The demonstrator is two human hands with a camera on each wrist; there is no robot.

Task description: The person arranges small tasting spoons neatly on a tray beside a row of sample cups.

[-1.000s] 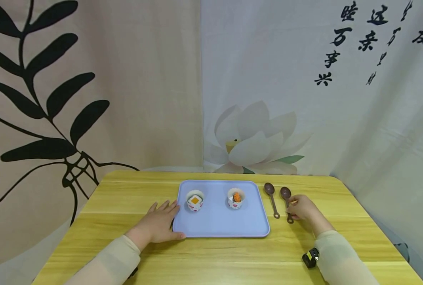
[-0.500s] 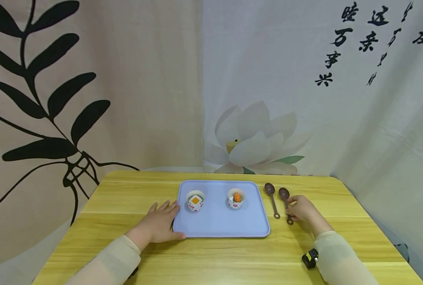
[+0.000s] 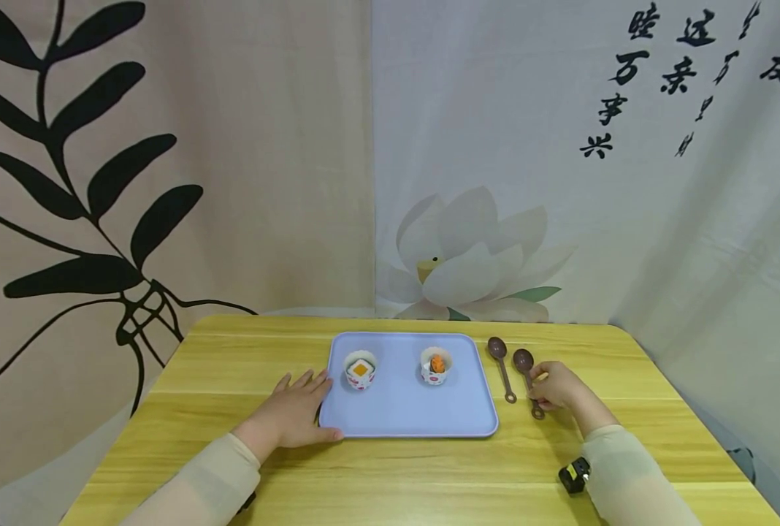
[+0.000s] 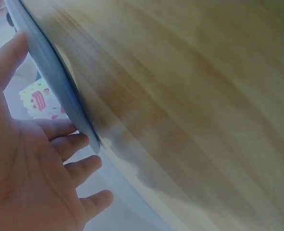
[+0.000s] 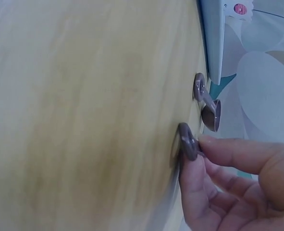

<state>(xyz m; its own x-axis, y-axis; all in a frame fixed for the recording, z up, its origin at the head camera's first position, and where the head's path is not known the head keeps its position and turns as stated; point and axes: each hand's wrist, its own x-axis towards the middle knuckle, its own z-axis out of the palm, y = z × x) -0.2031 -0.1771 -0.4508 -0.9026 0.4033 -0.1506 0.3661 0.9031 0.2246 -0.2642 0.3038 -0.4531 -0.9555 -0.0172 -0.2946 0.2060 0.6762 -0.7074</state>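
A brown spoon (image 3: 524, 359) lies at the right, its bowl away from me. My right hand (image 3: 557, 387) pinches its handle between thumb and fingers; the handle's ring end (image 5: 188, 142) pokes out toward me in the right wrist view. Just left of it lies a second brown spoon (image 3: 501, 369), untouched. My left hand (image 3: 296, 411) rests with spread, fairly straight fingers along the left edge of a pale blue tray (image 3: 396, 420). In the left wrist view the thumb (image 4: 9, 57) and fingers reach over the tray's rim.
Two printed paper cups stand on the tray: the left cup (image 3: 360, 379) contains a white and orange piece, the right cup (image 3: 434, 378) an orange piece. A patterned curtain (image 3: 285, 183) hangs behind the wooden table (image 3: 416, 482).
The right spoon has slid slightly toward me and turned a little, its bowl shifting left. The left hand, tray and second spoon stay put.
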